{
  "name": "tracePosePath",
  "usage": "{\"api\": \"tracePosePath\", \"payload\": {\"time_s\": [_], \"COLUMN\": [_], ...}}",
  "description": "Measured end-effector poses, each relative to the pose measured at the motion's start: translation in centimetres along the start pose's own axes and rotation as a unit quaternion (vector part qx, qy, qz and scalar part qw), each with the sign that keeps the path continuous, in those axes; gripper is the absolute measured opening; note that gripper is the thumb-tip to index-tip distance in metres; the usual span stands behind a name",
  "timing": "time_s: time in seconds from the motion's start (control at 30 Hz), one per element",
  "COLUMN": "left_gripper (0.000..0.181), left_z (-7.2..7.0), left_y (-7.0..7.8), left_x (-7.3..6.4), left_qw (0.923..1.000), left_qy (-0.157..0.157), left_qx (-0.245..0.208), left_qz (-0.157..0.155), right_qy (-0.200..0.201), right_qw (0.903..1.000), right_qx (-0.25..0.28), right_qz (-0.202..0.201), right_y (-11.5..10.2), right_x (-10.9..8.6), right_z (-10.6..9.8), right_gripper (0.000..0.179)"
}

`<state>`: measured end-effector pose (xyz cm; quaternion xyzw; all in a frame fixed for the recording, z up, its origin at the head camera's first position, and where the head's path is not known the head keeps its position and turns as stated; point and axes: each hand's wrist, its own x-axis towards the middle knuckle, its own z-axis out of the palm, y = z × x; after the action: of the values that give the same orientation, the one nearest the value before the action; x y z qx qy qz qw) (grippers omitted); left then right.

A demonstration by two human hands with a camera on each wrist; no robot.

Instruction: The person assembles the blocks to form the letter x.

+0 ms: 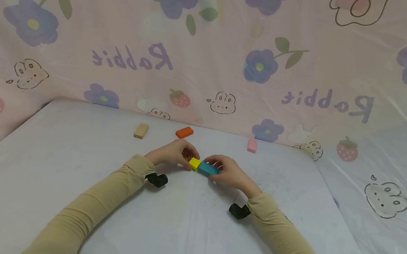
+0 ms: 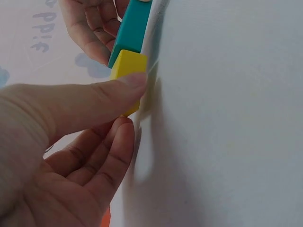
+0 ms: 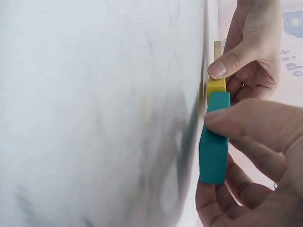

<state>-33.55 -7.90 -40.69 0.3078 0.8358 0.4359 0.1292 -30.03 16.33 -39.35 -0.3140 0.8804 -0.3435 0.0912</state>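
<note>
Near the middle of the table, my left hand (image 1: 177, 153) pinches a small yellow block (image 1: 194, 164) between thumb and fingers. Facing it, my right hand (image 1: 231, 172) grips a longer teal block (image 1: 208, 169), its thumb lying along one side in the right wrist view. The two blocks line up end to end at or just above the tabletop; whether their ends touch I cannot tell. In the left wrist view the thumb covers part of the yellow block (image 2: 129, 64), and the teal block (image 2: 132, 30) runs out of the top edge.
Toward the back of the white table (image 1: 62, 158) lie a tan wooden block (image 1: 141, 131), an orange block (image 1: 184, 132) and a pink block (image 1: 252, 145). A patterned curtain (image 1: 206, 56) rises behind the table's far edge. Black devices sit at both wrists.
</note>
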Motion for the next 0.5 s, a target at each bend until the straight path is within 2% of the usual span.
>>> {"api": "tracePosePath", "payload": {"time_s": [0.5], "left_gripper": [0.034], "left_z": [0.14], "left_y": [-0.02], "left_x": [0.06], "left_qw": [0.9999], "left_qy": [0.0], "left_qx": [0.002], "left_qz": [-0.011], "right_qy": [-0.009], "right_qw": [0.9997], "right_qx": [0.003], "right_qz": [0.022], "right_y": [0.3], "right_x": [0.04], "right_z": [0.48], "right_gripper": [0.044]}}
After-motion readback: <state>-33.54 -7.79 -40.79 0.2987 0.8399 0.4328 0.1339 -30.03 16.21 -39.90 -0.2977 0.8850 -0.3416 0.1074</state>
